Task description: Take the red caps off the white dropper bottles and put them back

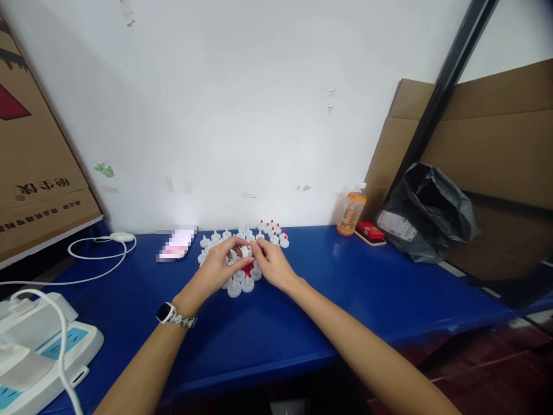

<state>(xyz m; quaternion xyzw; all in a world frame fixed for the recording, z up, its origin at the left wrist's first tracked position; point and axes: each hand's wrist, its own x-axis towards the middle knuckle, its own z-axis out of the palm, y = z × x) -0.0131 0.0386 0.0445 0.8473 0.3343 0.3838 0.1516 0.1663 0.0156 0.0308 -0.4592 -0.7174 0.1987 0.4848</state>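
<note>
My left hand [217, 268] is closed around a white nozzle cap [245, 252], tipped on its side just above the table. Close against the cap's right end, my right hand [275, 265] has its fingers pinched together; whatever small piece they hold is hidden. Small red tips [247, 269] lie in a pile beneath the hands. Around them stand several plain white nozzle caps [234, 289] on their wide bases, some partly covered by my hands. Behind my right hand is a group of white caps with red tips [284, 240].
A blue table [328, 276] runs along the wall. A phone [178, 244] lies at left, with a white cable [129, 252] and a power strip [82, 351] nearer. An orange drink bottle [352, 212], a red box [370, 230] and a grey plastic bag [425, 222] stand at right.
</note>
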